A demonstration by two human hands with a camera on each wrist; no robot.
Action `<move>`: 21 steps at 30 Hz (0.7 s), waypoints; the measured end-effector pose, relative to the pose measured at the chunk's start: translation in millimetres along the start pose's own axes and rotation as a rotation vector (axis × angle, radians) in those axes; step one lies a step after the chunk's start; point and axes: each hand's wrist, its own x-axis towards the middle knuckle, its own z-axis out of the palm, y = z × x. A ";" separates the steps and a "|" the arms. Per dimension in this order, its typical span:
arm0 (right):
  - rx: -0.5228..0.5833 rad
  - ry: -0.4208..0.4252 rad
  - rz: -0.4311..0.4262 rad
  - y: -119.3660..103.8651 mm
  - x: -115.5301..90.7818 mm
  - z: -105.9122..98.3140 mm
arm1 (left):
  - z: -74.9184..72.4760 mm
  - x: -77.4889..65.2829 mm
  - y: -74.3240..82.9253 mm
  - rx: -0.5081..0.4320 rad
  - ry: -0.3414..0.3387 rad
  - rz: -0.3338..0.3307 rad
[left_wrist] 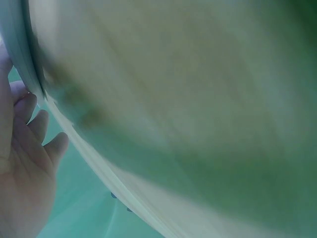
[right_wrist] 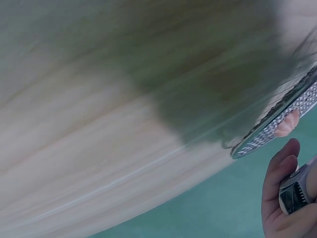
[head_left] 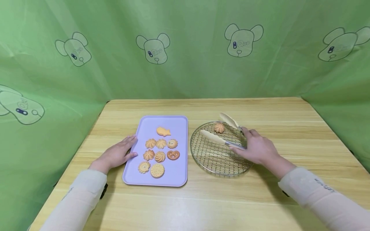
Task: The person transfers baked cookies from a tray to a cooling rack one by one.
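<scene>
On the lilac tray lie several biscuits, among them a fish-shaped biscuit, a pretzel-shaped biscuit and a round dotted biscuit. My left hand rests at the tray's left edge, fingertips and thumb touching the rim; in the left wrist view its loosely extended fingers lie by that edge. Over the round wire rack, my right hand grips metal tongs with pale tips. The tongs are spread, with a swirled biscuit on the rack between their tips.
Tray and rack stand side by side on a wooden table. Green curtains printed with bear heads hang behind the table and along both sides.
</scene>
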 end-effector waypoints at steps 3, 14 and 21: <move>0.004 0.009 -0.019 -5.2 0.8 0.9 | 0.0 0.0 0.1 -0.002 0.001 0.000; 0.015 0.023 -0.110 -29.0 0.5 4.1 | -0.1 0.2 0.8 -0.004 0.001 -0.001; 0.004 0.025 -0.172 -45.4 -0.4 3.6 | -0.4 -0.2 0.9 0.000 0.003 -0.002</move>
